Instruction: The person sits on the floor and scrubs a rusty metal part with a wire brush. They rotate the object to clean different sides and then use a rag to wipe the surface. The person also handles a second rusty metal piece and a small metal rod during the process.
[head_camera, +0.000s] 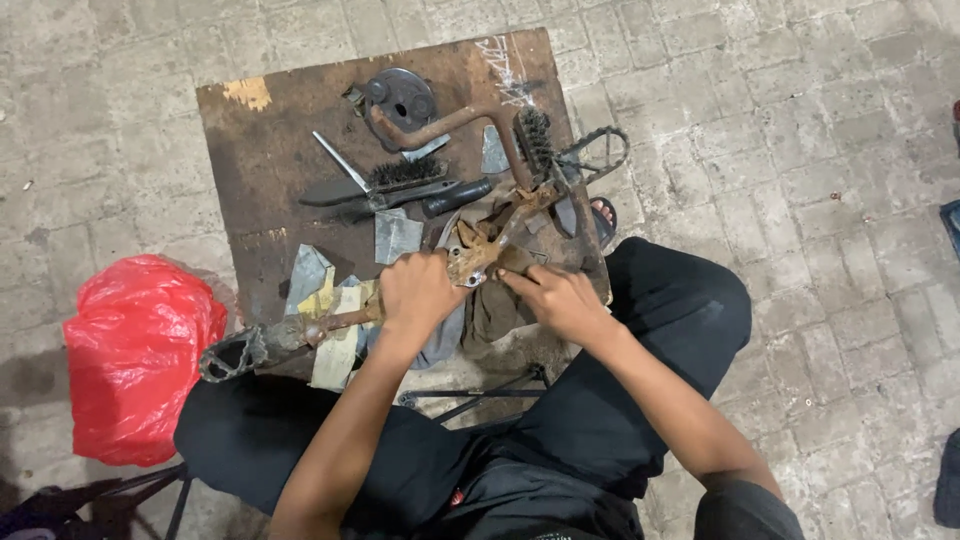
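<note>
**Rusty crank part gripped over the work board**

A person sits on a brick pavement with a dark wooden board (260, 190) before the knees. Beside it lies a red plastic bag (135, 355). Across the board's near edge rests a rusty bicycle crank assembly (480, 250). The left hand (418, 293) is clenched around its shaft; the right hand (558, 297) pinches its brown end. Judging by the wire brush (400, 178) nearby, cleaning is under way; the next move likely needs a steady hold.

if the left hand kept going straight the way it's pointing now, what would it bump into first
The left hand points up the dark wooden board, gripping the rusty metal crank assembly. Going on, it would probably meet the grey square sandpaper scrap first, then the black-handled wire brush; depth is uncertain.
</note>
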